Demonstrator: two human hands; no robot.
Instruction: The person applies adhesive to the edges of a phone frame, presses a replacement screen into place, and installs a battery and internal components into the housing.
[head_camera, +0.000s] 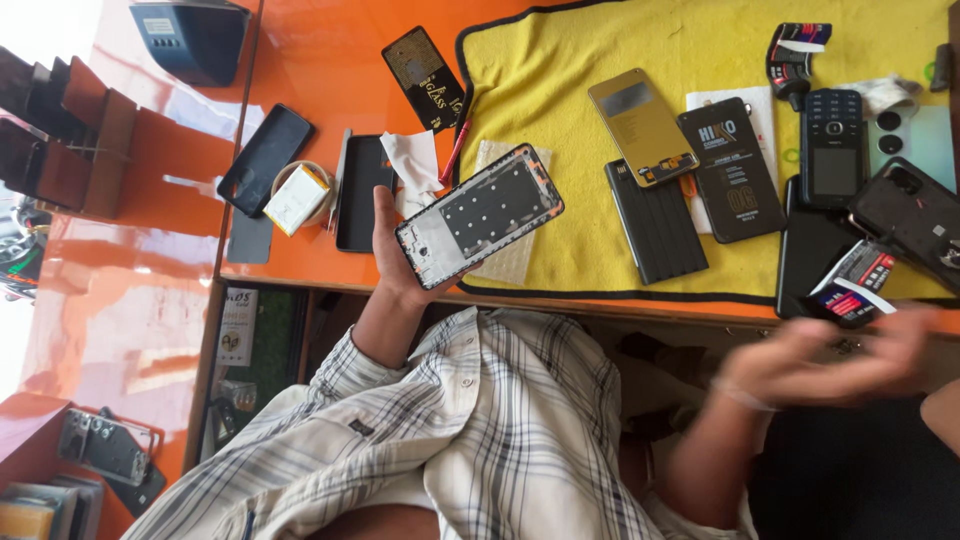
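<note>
On the yellow mat (560, 40), one left hand (395, 255) grips one phone frame (480, 215); one blurred right hand (830, 360), grip unreadable.

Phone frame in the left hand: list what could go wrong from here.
1. The left hand alone holds the phone frame by one end above the counter edge; it could slip and drop.
2. The right hand is blurred near a small packet overhanging the edge and might knock it off.
3. Crowded parts on the yellow cloth could get bumped.

Yellow towel (600, 40) on orange counter (330, 60) — grey-white plaid shirt (500, 420), black phones.
</note>
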